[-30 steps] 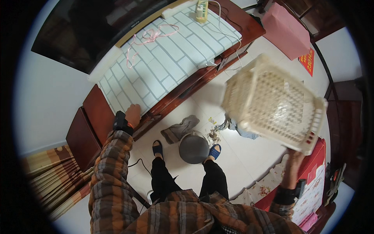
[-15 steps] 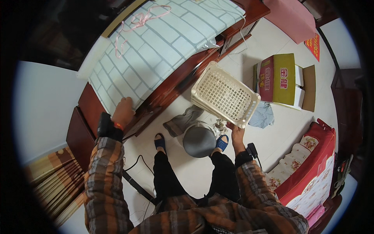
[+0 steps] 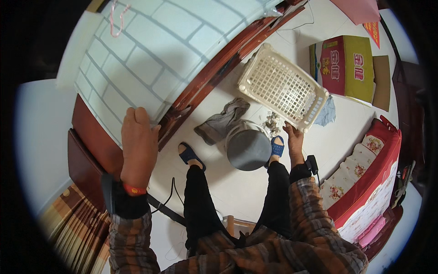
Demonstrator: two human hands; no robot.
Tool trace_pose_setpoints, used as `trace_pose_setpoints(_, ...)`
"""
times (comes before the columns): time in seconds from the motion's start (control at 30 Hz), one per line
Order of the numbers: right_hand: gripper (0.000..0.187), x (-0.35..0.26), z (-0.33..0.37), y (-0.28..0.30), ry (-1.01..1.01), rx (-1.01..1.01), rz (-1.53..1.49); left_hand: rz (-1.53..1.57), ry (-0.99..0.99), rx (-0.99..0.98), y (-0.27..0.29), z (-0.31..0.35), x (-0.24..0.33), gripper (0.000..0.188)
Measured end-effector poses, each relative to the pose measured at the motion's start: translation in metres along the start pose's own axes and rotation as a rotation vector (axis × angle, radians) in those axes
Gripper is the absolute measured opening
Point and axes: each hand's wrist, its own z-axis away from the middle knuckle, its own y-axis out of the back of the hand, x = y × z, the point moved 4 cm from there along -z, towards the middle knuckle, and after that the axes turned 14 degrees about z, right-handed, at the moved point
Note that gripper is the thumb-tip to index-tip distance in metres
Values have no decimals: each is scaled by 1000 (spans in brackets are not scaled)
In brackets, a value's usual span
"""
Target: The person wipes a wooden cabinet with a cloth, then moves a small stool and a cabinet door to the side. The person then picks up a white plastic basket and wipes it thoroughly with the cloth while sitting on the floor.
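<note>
Cream plastic basket [image 3: 283, 86], lattice face toward camera, tilted, held over the floor between cabinet and carton. Right hand [image 3: 294, 137] grips its near end, fingers closed on the rim, thumb side partly hidden. Left hand [image 3: 139, 148] rests at the edge of the brick-pattern cover [image 3: 150, 50], fingers bent; can't tell if they pinch it. Cover lies on the dark red wooden cabinet [image 3: 212, 77]; pink ribbon [image 3: 117, 23] on top. Below the basket: round grey-topped container [image 3: 248, 150] between the feet, crumpled grey cloth [image 3: 223, 121] just beside it, pale scraps [image 3: 272, 123] near the right slipper [image 3: 277, 147]. Light blue crumpled item [image 3: 325, 113] past the basket's near end, partly covered. Green-and-red carton [image 3: 342, 68] further right, flap open. Red-trimmed floral fabric [image 3: 365, 182] at right, striped curtain [image 3: 75, 228] lower left.
</note>
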Motion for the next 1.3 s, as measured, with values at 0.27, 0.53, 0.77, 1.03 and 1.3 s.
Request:
trace_pose_setpoints(0.27,39,75,45,-40,68,80,297,760,224,-73,-154,99,16,18)
trace_pose_setpoints(0.53,63,145,-7,-76,39,-296,479,853,493,-222,-477,154,-3,79)
trace_pose_setpoints(0.77,78,159,9,-58,40,-765,803,776,523,-491,-523,182,-3,74)
trace_pose_setpoints(1.03,62,282,123,-75,458,-1591,1180,662,305,-1248,-551,341,-10,69)
trace_pose_setpoints(1.3,54,425,156,-98,454,-1701,1140,575,47,-1545,-643,402,-28,60)
